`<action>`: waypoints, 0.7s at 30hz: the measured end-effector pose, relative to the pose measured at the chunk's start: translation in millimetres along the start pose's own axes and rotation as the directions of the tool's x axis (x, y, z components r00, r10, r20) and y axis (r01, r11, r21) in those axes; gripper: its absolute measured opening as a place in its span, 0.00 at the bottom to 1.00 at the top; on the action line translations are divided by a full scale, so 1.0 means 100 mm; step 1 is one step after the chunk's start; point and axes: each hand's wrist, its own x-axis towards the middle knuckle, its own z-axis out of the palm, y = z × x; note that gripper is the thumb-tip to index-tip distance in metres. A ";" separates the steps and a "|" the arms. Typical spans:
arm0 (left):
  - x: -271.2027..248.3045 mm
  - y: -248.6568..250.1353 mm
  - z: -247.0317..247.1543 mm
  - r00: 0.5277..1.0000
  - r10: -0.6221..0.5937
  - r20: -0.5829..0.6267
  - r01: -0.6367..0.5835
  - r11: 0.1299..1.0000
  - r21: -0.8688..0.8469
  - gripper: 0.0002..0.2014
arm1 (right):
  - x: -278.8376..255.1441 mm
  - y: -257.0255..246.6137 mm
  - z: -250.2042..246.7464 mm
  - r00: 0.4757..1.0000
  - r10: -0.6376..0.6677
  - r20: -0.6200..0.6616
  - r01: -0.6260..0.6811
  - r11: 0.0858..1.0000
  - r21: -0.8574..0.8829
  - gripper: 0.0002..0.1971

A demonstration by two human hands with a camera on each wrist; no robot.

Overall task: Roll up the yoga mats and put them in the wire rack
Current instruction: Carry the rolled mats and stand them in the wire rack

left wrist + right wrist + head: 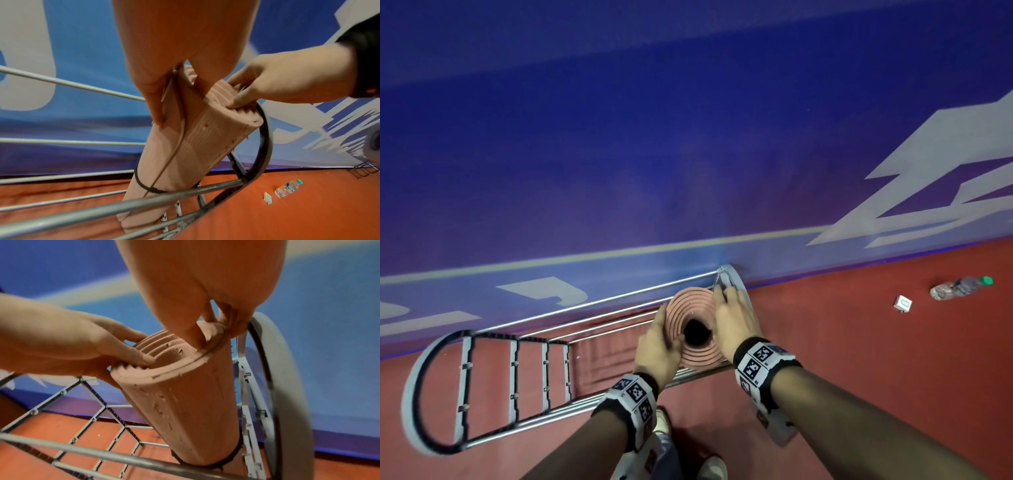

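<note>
A pink rolled yoga mat (690, 303) stands on end in the right end of the wire rack (619, 295), its spiral top and dark core facing up. My left hand (657, 346) grips the roll's left rim, thumb on the top layers, fingers down the outside (152, 97). On the right rim, my right hand (736, 322) pinches the layers, thumb pressed into the spiral (191, 331). A black band (144, 186) circles the mat (185, 154) lower down, just above the rack's front rail (82, 211).
The rack stands against a blue wall banner (619, 154) on a red floor. Its divided slots (530, 373) to the left hold nothing. A plastic bottle (959, 287) and a small white box (903, 303) lie on the floor to the right. My shoes (664, 425) are just below.
</note>
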 end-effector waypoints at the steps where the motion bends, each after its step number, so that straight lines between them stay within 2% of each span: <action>1: 0.02 0.02 0.01 1.000 -0.003 0.019 0.003 1.000 0.004 0.38 | 0.00 0.00 0.00 1.000 -0.007 0.000 0.007 1.000 -0.016 0.42; 3: 0.07 0.07 -0.01 0.998 -0.018 0.060 0.016 0.999 0.038 0.40 | -0.03 -0.01 -0.03 1.000 -0.019 0.017 0.019 1.000 -0.004 0.42; 6: 0.01 0.26 -0.19 0.995 -0.012 0.096 0.003 0.996 0.089 0.42 | -0.17 -0.07 -0.20 0.999 -0.032 0.039 0.029 0.997 0.071 0.35; 8: -0.09 0.45 -0.35 0.995 0.043 0.092 -0.053 0.992 0.116 0.39 | -0.28 -0.11 -0.43 0.999 -0.031 0.025 0.029 0.996 0.084 0.32; 12: -0.44 1.11 -0.75 0.967 0.236 0.093 -0.249 0.953 0.172 0.33 | -0.51 -0.26 -1.17 0.997 -0.020 -0.068 0.025 0.996 0.086 0.31; 14: -0.69 1.58 -0.95 0.928 0.357 0.111 -0.372 0.907 0.196 0.31 | -0.69 -0.34 -1.66 0.989 -0.009 -0.150 0.025 0.994 0.102 0.29; 17: -1.11 2.38 -1.26 0.833 0.529 0.164 -0.554 0.804 0.215 0.29 | -1.03 -0.48 -2.49 0.967 0.002 -0.254 0.037 0.989 0.145 0.28; 21: -1.59 3.27 -1.63 0.717 0.683 0.139 -0.694 0.678 0.242 0.26 | -1.45 -0.56 -3.41 0.918 0.048 -0.395 0.014 0.988 0.154 0.25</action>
